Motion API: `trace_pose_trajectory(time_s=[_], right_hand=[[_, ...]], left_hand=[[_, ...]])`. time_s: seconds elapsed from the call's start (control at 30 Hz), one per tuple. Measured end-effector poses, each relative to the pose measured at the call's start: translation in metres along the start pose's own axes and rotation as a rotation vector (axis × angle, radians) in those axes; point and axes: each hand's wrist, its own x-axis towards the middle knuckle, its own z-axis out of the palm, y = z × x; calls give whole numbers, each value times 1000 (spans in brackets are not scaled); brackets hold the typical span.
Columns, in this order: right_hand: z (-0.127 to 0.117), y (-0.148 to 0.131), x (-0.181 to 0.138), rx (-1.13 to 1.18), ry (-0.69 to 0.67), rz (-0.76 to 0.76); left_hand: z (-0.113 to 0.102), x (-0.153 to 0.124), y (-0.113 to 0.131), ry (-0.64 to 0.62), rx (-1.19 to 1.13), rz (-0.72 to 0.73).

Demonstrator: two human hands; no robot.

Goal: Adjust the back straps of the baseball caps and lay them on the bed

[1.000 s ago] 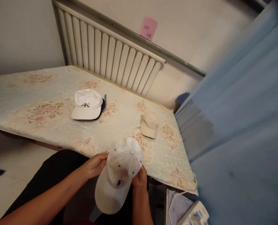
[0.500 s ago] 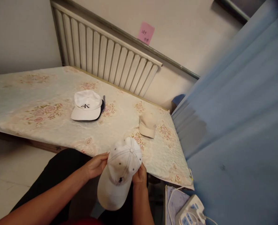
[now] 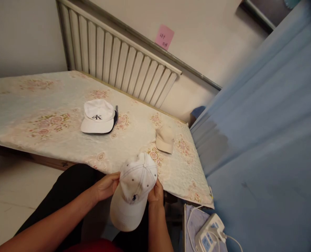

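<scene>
Between my two hands I hold a white baseball cap (image 3: 136,182) with a small dark logo, its brim pointing down toward my lap. My left hand (image 3: 108,186) grips its left edge, with the fingertips partly hidden behind the cap. On the other side, my right hand (image 3: 156,193) is closed on the right edge. A white cap with black letters (image 3: 98,117) lies on the flowered bed cover, a dark cap (image 3: 115,117) showing under and behind it. Farther right rests a beige cap (image 3: 165,139).
The flowered bed cover (image 3: 73,147) stretches ahead of me, with a radiator (image 3: 118,56) along the wall behind it. Blue curtains (image 3: 260,122) hang at right. A white power strip (image 3: 210,232) with cables sits on a small stand at the lower right.
Both hands stay on the white baseball cap, which has barely shifted and tilted slightly. The whole view has moved a little; the caps on the bed lie where they were.
</scene>
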Motion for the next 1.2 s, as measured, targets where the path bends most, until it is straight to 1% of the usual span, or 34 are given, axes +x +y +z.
trace_pose_trajectory(time_s=[0.17,0.5,0.7,0.93,1.1,1.2], right_hand=[[1,2,0,-12,9,24],[3,4,-2,-43,2,9],[4,4,-2,25,24,27],[4,4,-2,-25,23,19],[7,3,-3,-32,13,-37],[8,3,-2,-69,-3,-43]], left_hand=[[-3,-2,0,-12,11,13],[-4,-7,2,-53,12,16],[-4,-8,2,-66,15,33],[1,-7,4,-27,1,8],[7,-4,7,-11,-20,-7],[11,-3,10,-18,-29,-2]])
